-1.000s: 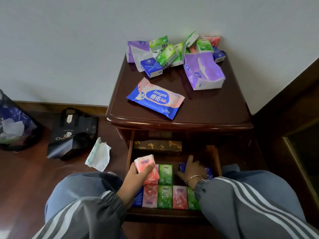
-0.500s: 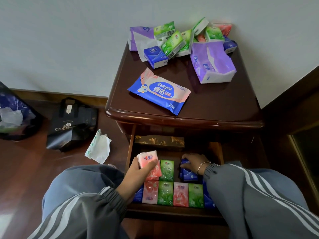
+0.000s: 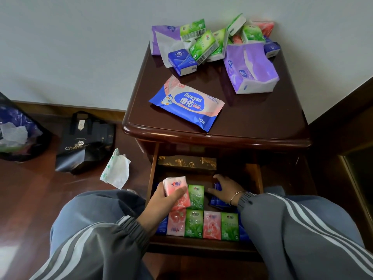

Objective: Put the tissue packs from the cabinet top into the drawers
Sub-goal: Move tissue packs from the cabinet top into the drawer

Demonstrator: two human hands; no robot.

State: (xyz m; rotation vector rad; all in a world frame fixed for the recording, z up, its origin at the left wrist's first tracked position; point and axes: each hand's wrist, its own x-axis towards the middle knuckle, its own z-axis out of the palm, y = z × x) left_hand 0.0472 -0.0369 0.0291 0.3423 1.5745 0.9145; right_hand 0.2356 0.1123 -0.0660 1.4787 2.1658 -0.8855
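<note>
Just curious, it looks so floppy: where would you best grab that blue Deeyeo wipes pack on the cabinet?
From above, grip the wipes pack across its two long edges near the middle: it lies flat, and its crimped ends are thin.

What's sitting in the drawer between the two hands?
Head view: a green tissue pack lies between the left hand, gripping a pink pack, and the right hand.

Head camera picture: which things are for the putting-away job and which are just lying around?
For the job: small pink tissue pack in the left hand; dark blue tissue packs held by the right hand; open brown wooden drawer; pile of tissue packs on the cabinet top.
Just lying about: black fabric tote bag, crumpled white wrapper and dark plastic bag, on the floor.
</note>
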